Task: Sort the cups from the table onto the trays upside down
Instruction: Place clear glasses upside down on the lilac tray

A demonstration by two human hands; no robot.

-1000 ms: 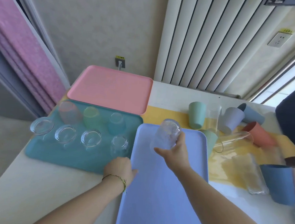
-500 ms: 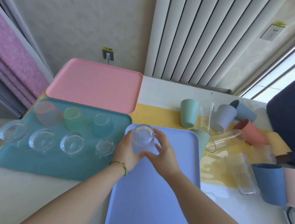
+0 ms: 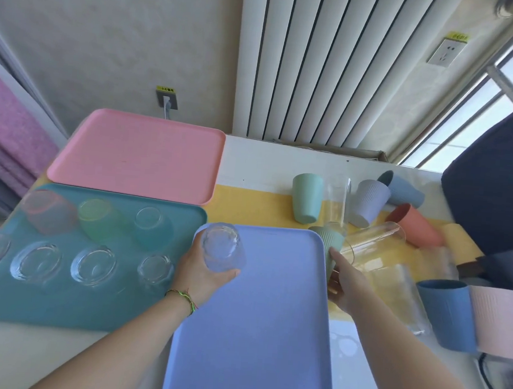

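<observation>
Left arm comes in from 7 o'clock, wrist straight, thread bracelet [image 3: 183,296] on it. Left hand [image 3: 203,271] grips a clear glass [image 3: 222,247], thumb along its near side and fingers wrapped behind. The glass is base-up at the 11 o'clock corner of the blue tray [image 3: 253,332]. Cannot tell whether its rim touches the tray.

Right arm comes in from 5 o'clock and crosses the tray's 3 o'clock edge. Right hand [image 3: 345,281] has fingers curled round a ribbed green cup [image 3: 326,244], which stands just beside that edge, touching a clear tumbler [image 3: 374,243] lying on its side.

Surface [image 3: 282,165]: white, with a yellow mat [image 3: 248,206] under the loose cups.
- Teal tray [image 3: 86,310] at 9 o'clock of the blue one: 3 tinted cups base-up in the far row, 4 clear ones in the near row.
- Pink tray [image 3: 138,154] at 11 o'clock.
- At 2 o'clock: a mint cup [image 3: 306,198], a tall glass [image 3: 337,200], a lilac cup [image 3: 369,206], with a blue cup [image 3: 399,190] and an orange cup [image 3: 415,225] on their sides.
- At 4 o'clock: a dark blue cup [image 3: 448,313] touching a pale pink cup [image 3: 494,320].

Room: white radiator [image 3: 315,60] at 12 o'clock, wall socket [image 3: 442,54] and window [image 3: 470,119] at 2 o'clock, dark bag [image 3: 495,188] at 3 o'clock.
</observation>
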